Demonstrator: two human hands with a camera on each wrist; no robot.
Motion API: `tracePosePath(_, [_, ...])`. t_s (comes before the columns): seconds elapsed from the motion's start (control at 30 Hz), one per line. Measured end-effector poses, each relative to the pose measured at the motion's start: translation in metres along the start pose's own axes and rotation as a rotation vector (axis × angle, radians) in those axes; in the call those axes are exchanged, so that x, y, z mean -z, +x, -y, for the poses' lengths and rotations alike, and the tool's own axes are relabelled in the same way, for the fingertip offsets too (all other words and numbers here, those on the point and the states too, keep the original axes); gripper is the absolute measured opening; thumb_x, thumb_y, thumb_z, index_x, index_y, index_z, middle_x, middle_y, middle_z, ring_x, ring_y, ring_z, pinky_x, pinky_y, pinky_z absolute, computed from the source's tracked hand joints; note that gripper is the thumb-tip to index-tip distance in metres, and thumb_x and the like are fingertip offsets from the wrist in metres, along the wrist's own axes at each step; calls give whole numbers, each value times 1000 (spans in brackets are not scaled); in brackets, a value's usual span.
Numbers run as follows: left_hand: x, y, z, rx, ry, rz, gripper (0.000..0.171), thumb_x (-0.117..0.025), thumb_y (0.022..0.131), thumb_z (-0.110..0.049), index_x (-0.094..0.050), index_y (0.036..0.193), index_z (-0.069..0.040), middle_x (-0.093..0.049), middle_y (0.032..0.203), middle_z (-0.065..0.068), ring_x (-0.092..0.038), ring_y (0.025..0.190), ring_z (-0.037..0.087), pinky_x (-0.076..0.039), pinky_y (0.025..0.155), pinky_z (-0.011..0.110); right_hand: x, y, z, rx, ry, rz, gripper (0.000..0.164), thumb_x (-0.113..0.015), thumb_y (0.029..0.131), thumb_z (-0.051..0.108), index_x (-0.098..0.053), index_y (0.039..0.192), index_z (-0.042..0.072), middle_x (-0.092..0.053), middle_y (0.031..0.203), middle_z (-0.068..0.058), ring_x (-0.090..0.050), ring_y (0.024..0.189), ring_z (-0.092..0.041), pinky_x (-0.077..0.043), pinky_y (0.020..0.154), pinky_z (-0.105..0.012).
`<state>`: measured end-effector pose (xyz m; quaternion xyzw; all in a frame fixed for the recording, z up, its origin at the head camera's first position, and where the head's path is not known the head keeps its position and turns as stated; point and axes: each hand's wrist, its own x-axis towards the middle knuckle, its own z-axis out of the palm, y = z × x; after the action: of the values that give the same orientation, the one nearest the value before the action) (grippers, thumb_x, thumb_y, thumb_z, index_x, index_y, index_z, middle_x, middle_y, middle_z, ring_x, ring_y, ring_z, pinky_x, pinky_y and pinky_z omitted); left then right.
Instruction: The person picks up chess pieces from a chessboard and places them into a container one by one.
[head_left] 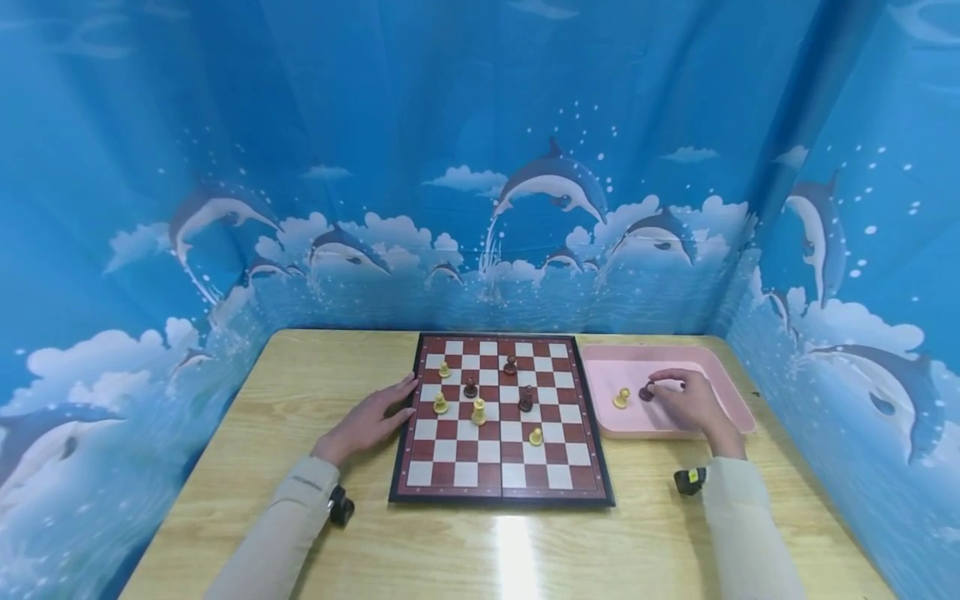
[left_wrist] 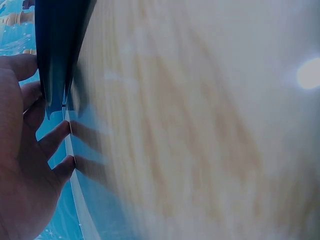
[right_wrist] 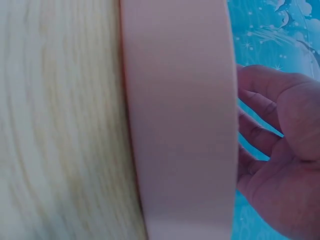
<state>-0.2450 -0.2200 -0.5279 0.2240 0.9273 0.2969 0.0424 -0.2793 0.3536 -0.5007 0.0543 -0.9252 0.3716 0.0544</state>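
Note:
A folding chessboard (head_left: 491,479) with red-brown and white squares lies on the table, with several cream pieces and three dark ones standing on it. My left hand (head_left: 371,421) rests at the board's left edge, thumb and fingertips right at the dark rim (left_wrist: 57,55) in the left wrist view. Over the pink tray (head_left: 600,357), my right hand (head_left: 686,400) pinches a dark brown chess piece (head_left: 646,392) between thumb and fingers. Beside that piece in the tray is a cream pawn (head_left: 621,398). In the right wrist view, the tray's side wall (right_wrist: 180,120) hides the right fingertips (right_wrist: 257,75) in part.
The tray sits close along the board's right side on a light wood table (head_left: 322,533). Blue curtains (head_left: 420,150) with dolphins hang right behind and at both sides of the table. A dark wrist camera (head_left: 688,480) sticks out from the right sleeve.

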Motion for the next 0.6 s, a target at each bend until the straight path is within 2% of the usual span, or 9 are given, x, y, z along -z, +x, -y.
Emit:
tracePosePath(0.23, [0, 0, -1, -20, -8, -15, 60, -52, 107, -31, -33, 159, -9, -27, 166, 14, -31, 150, 41, -27, 121, 61, 5, -5, 15, 103, -17, -75, 22, -73, 91, 4, -73, 110, -8, -70, 116, -30, -61, 116, -48, -42, 103, -67])
tracePosePath(0.4, [0, 1, 1, -41, -7, -24, 60, -53, 107, -30, -33, 158, -7, -27, 166, 15, -32, 149, 42, -27, 121, 60, 4, -8, 33, 134, -12, -77, 21, -71, 93, 4, -72, 111, -8, -70, 118, -29, -61, 116, -48, -43, 104, -64])
tracePosePath(0.5, [0, 1, 2, -47, -5, -20, 60, -53, 107, -29, -32, 159, -7, -27, 166, 16, -31, 149, 42, -26, 121, 60, -2, -10, 44, 136, -6, -61, 21, -70, 95, 6, -72, 112, -7, -72, 113, -26, -69, 103, -42, -49, 98, -57])
tracePosePath(0.6, [0, 0, 2, -48, -4, -18, 60, -53, 107, -30, -32, 158, -7, -27, 166, 16, -32, 149, 42, -26, 121, 60, -10, -14, 54, 159, -15, -51, 21, -70, 95, 7, -73, 111, -5, -73, 112, -22, -69, 91, -29, -55, 84, -40])
